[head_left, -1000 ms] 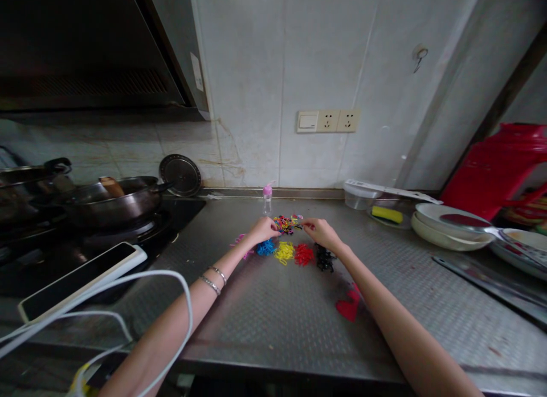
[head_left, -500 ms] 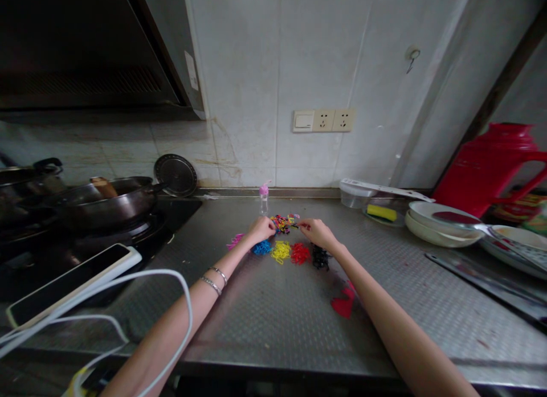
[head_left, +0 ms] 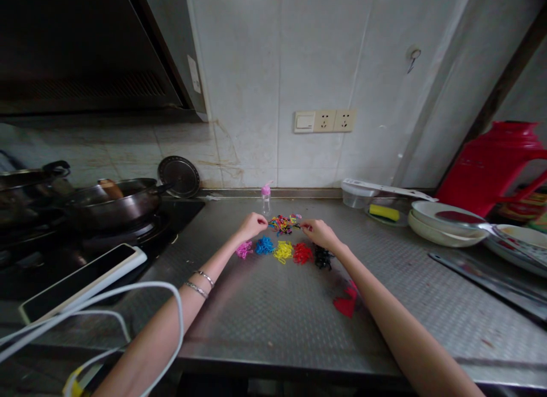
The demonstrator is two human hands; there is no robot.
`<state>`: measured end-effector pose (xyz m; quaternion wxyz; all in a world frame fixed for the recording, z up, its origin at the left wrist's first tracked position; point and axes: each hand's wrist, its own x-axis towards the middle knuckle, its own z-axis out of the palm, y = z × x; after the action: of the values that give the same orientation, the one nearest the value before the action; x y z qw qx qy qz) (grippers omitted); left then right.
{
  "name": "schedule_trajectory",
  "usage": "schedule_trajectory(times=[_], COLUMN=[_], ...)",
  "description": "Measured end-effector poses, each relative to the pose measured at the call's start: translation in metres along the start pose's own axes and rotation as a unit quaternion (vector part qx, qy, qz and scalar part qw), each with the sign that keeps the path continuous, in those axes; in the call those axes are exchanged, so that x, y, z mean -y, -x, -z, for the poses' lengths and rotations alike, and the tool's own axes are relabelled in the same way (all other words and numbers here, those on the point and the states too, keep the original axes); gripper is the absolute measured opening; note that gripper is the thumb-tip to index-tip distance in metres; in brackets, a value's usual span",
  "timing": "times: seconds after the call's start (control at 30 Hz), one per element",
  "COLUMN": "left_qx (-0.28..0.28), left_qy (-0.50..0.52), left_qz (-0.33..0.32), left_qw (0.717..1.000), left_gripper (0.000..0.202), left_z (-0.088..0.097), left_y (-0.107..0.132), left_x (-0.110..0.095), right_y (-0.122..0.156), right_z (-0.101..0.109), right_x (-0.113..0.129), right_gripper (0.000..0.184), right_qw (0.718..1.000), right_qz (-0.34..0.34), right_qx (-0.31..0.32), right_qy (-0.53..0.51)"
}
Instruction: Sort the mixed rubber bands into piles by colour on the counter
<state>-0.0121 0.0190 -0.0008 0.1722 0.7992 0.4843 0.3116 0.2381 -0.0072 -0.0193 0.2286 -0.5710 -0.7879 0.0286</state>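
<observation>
A mixed heap of small coloured elastic bands (head_left: 284,223) lies on the steel counter (head_left: 277,317). In front of it sit separate little piles: pink (head_left: 244,249), blue (head_left: 264,246), yellow (head_left: 283,251), red (head_left: 302,253) and black (head_left: 322,257). My left hand (head_left: 253,225) hovers closed in a pinch just left of the mixed heap, above the pink pile; what it pinches is too small to name. My right hand (head_left: 317,233) rests at the heap's right edge with fingertips pinched on a band there.
A small bottle with a pink cap (head_left: 266,198) stands behind the heap. A wok (head_left: 113,200) on the stove and a phone (head_left: 81,281) with white cable lie left. Plates (head_left: 444,220), a sponge (head_left: 385,212), a red jug (head_left: 491,163) and a red scrap (head_left: 344,305) lie right.
My left hand has drawn back leftwards from the mixed heap and lifted, uncovering the pink pile. My right hand stays at the heap's right edge.
</observation>
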Motion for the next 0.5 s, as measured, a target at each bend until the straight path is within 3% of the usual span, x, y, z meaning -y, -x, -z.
schedule_trajectory(times=[0.17,0.37,0.5], left_qx=[0.026,0.083,0.07], left_qy=[0.026,0.037,0.062], left_qz=[0.002,-0.008,-0.003], left_qw=[0.999,0.996,0.996], left_gripper=[0.019,0.02,0.023], left_z=[0.012,0.01,0.015], left_y=[0.015,0.025,0.025], left_x=[0.005,0.011,0.013], right_y=[0.003,0.005,0.007], right_z=[0.002,0.002,0.0], right_x=[0.005,0.009,0.009], right_gripper=[0.027,0.027,0.027], right_qw=[1.0,1.0,1.0], right_qz=[-0.004,-0.006,-0.005], right_qx=[0.001,0.007,0.015], right_qy=[0.011,0.011,0.015])
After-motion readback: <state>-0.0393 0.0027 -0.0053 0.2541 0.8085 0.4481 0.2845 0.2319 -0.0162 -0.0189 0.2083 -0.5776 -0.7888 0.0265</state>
